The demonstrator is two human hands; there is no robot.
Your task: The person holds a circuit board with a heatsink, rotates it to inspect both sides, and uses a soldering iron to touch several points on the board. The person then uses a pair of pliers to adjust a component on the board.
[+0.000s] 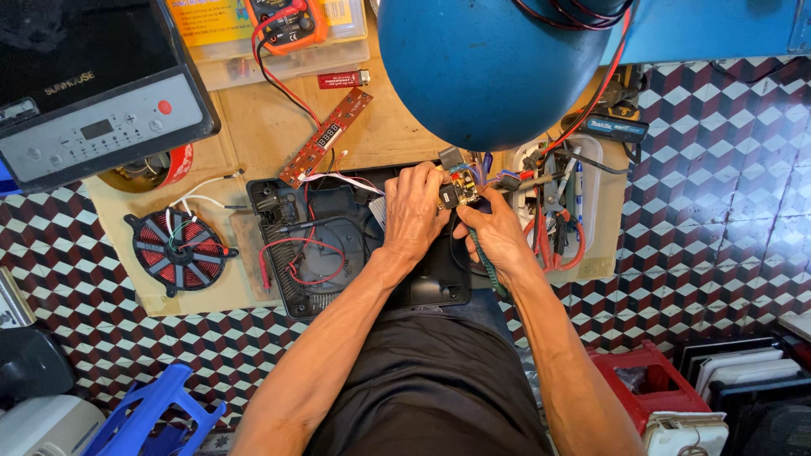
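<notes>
A small circuit board [457, 187] is held up over the open black housing [355, 245], which serves as the landmark here. The board is pinched at its left edge by the fingers [429, 187] of the left hand [412, 211], which are closed on it; the board sits right at the fingertips, above the housing's upper right corner. The right hand [494, 232] is wrapped around a green-handled tool [486, 262], whose tip is hidden behind the board, so contact there cannot be told. The fingers of that hand are curled tight on the handle, just right of the housing.

Red wires [304, 257] are looped inside the housing. A red copper coil [179, 249] is seen to the left of the housing on the desk [253, 127]. A long brown display board [325, 137] is laid above the housing, tilted. A multimeter [285, 21] is placed farther above it, and a black cooktop [84, 84] up to the left. A white tray [591, 169] of tools is set right of the housing. A blue lamp shade [490, 67] is hung above the housing's right end.
</notes>
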